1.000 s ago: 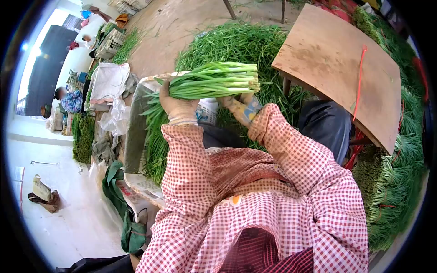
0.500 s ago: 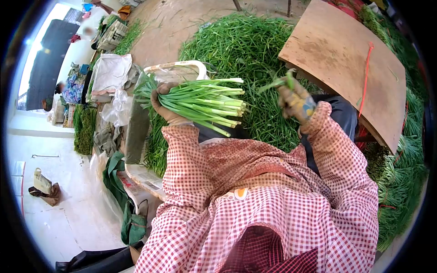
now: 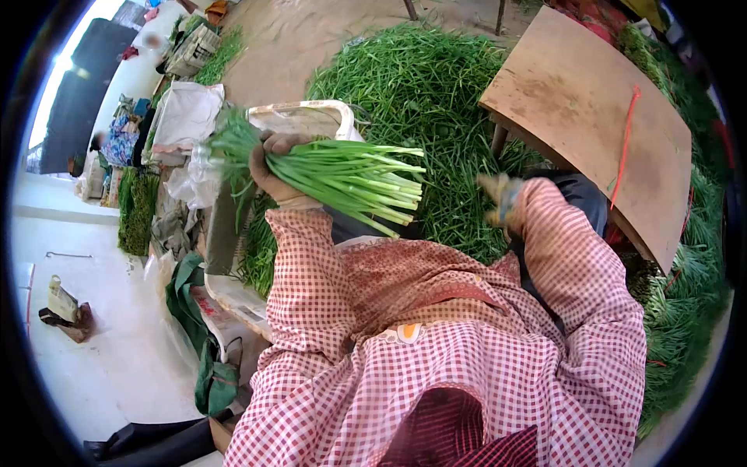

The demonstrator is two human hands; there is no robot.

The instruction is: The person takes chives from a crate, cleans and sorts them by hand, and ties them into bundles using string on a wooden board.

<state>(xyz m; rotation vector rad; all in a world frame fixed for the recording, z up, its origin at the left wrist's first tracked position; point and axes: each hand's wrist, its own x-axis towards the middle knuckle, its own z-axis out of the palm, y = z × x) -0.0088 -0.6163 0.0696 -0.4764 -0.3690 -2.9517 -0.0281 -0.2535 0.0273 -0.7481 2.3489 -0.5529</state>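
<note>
My gloved left hand (image 3: 278, 170) is wrapped round a bunch of green stalks (image 3: 350, 175). The pale ends fan out to the right, and the leafy ends at the left are blurred. Below the bunch is a white-rimmed basket (image 3: 345, 117) with greens inside. My gloved right hand (image 3: 499, 198) is apart from the bunch, over the right side of a loose heap of green leaves (image 3: 420, 78). Motion smears its fingers, and nothing can be made out in them.
A wooden board (image 3: 591, 101) with a red string (image 3: 626, 148) stands at the right. Behind it lie stacked green bundles (image 3: 685, 311). Dark green cloth (image 3: 189, 303) hangs beside the basket. Two people are in the far left background, one in a patterned top (image 3: 123, 144).
My right hand has left the bunch, flung some loose leaves rightward, then dropped lower. My left hand has moved left with the bunch, whose pale ends have spread and tilted downward.
</note>
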